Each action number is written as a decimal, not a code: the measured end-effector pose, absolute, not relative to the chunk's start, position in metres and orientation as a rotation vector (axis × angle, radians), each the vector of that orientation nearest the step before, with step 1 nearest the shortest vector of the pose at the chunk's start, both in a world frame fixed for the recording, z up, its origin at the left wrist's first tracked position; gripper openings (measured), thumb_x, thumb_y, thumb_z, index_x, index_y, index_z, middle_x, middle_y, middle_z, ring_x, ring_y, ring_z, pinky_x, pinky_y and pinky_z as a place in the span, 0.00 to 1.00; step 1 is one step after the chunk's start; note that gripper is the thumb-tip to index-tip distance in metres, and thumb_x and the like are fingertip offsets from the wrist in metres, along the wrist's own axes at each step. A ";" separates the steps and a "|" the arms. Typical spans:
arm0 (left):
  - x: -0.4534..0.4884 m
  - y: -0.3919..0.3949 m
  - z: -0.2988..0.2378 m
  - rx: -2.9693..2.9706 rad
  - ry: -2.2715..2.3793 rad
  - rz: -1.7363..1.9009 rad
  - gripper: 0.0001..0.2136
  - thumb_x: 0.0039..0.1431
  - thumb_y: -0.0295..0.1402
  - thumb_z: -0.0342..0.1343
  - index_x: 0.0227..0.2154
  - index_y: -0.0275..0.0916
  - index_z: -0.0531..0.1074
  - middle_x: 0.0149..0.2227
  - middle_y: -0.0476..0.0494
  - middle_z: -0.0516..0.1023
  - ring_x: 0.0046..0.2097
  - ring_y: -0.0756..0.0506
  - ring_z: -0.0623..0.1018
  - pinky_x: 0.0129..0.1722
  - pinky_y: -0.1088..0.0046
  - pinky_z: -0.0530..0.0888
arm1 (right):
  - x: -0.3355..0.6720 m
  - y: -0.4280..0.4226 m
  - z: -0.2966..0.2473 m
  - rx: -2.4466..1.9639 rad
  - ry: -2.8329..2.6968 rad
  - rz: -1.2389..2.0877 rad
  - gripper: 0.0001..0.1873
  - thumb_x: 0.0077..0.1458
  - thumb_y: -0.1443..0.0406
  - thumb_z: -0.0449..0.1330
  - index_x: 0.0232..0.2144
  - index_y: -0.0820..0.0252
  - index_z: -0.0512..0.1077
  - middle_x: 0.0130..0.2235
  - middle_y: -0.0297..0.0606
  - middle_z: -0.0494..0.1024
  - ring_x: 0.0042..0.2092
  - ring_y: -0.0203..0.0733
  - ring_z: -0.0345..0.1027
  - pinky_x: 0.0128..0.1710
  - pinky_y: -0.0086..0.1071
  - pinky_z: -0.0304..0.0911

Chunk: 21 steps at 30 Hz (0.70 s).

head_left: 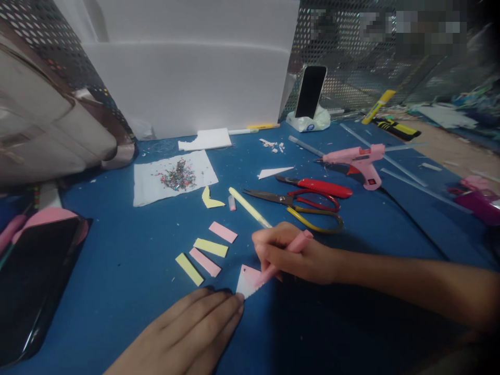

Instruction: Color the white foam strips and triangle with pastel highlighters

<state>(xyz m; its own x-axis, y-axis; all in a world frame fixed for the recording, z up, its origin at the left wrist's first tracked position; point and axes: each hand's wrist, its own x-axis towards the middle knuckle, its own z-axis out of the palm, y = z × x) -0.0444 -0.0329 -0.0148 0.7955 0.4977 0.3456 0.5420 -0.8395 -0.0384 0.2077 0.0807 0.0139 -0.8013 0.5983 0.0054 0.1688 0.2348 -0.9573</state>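
Observation:
My right hand [295,252] grips a pink marker [300,242], its tip down on a small white piece of card [246,285] whose upper part is coloured pink. Flat on the table, my left hand [195,323] has its fingers stretched out, and their tips touch the lower left corner of that card. Pink strips [222,232] and yellow strips [211,247] lie just beyond the left fingers. Past the right hand lies a yellow marker [250,208], with a small pink-tinted cap [232,202] beside it. A bent yellow piece [211,199] rests further left.
Scissors [291,200], a red-handled cutter [324,187] and a pink glue gun [357,159] lie to the right. Glitter [178,176] sits on a white sheet [144,190]. A dark phone [35,281] is at left; another phone [310,91] stands behind. A white board [187,83] rises at the back.

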 end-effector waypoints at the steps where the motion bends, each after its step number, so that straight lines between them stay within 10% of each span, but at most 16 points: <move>1: -0.045 -0.033 -0.015 -2.849 -0.826 -0.482 0.20 0.70 0.25 0.39 0.61 0.37 0.62 0.62 0.50 0.66 0.62 0.48 0.66 0.68 0.67 0.49 | 0.208 0.081 0.014 -0.700 -2.152 1.594 0.20 0.65 0.62 0.50 0.21 0.63 0.64 0.23 0.32 0.69 0.24 0.30 0.64 0.24 0.25 0.57; 21: -0.042 -0.034 -0.014 -2.833 -0.890 -0.561 0.19 0.71 0.26 0.39 0.59 0.39 0.66 0.60 0.52 0.69 0.61 0.50 0.68 0.67 0.69 0.51 | 0.208 0.080 0.013 -0.672 -2.096 1.621 0.20 0.65 0.61 0.52 0.23 0.65 0.66 0.25 0.32 0.69 0.27 0.30 0.65 0.26 0.23 0.57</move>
